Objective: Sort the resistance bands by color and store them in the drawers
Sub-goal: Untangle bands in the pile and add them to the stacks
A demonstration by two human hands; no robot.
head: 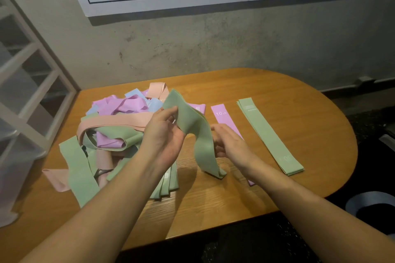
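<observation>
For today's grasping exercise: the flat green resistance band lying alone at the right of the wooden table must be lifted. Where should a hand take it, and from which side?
Take the flat green resistance band at its near end, pinching from the right, probably best. That end lies close to the wooden table edge with bare wood beside it, while the purple band and the right hand crowd its left.

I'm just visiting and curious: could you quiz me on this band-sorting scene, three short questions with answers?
1. True or false: both hands hold the same band.
2. Which colour is the held band: A pink, B green, C blue?
3. Fill in: the flat purple band reads "__ LB".

Key:
1. True; left hand and right hand both hold it.
2. B; it matches the flat green stack on the table.
3. 10.
</observation>
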